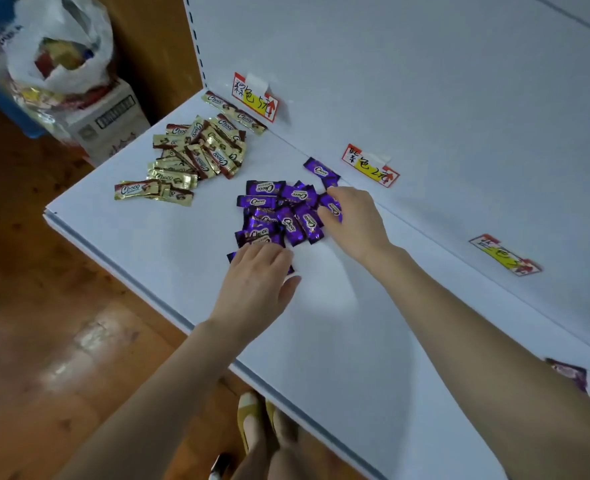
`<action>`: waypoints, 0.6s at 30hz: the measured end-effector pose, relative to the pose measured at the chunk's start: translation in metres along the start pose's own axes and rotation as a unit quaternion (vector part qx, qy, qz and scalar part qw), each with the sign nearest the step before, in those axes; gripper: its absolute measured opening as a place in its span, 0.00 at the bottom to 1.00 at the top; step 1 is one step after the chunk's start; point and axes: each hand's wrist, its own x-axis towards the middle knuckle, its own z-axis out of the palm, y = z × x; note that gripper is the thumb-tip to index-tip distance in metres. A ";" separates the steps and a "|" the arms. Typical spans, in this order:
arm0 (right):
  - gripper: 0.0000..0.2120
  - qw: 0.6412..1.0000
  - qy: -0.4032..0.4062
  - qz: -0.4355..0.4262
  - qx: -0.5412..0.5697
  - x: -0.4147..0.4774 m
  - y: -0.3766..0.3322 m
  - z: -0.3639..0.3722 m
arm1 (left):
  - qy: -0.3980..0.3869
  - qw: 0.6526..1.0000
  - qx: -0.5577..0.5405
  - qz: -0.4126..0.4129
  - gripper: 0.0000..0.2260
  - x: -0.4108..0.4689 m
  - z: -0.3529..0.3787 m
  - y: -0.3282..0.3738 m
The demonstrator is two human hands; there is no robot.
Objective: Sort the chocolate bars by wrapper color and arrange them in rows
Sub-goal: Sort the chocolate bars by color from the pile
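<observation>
Sorting by colour is looking largely done, while arranging in rows is only being begun. The gold bars (pixel 196 157) are being left in a loose heap at the far left of the shelf (pixel 321 341), well apart from the purple bars (pixel 279 213), which are being kept in a second jumbled heap near the middle. A short gold row (pixel 234 112) is being started along the back panel (pixel 425 81), and a lone purple bar (pixel 321 171) is being left just beside that panel. The left hand (pixel 255 282) is being laid flat, its fingers nearly straight, on the nearest purple bars. The right hand (pixel 352 220) is being bent over the heap's right edge, where the rightmost purple bar (pixel 335 209) appears to be pinched between thumb and fingers. "Choco" is being shown on wrappers of both colours. Three handwritten price tags are being displayed on the panel: the first tag (pixel 255 97) seems to carry a 5, the second tag (pixel 371 166) a 2, and the third tag (pixel 504 254) is too blurred to read.
</observation>
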 end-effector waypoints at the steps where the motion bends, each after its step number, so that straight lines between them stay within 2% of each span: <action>1: 0.16 1.000 0.001 0.009 0.004 -0.007 0.003 -0.002 | -0.010 1.000 0.005 0.010 0.10 -0.003 -0.003 0.006; 10: 0.20 0.995 0.017 0.096 0.007 -0.086 0.046 -0.029 | -0.076 0.993 0.007 0.092 0.13 -0.017 -0.002 0.061; 18: 0.19 0.977 0.046 0.210 0.007 -0.179 0.125 -0.069 | -0.114 0.976 -0.035 0.182 0.10 -0.015 0.039 0.155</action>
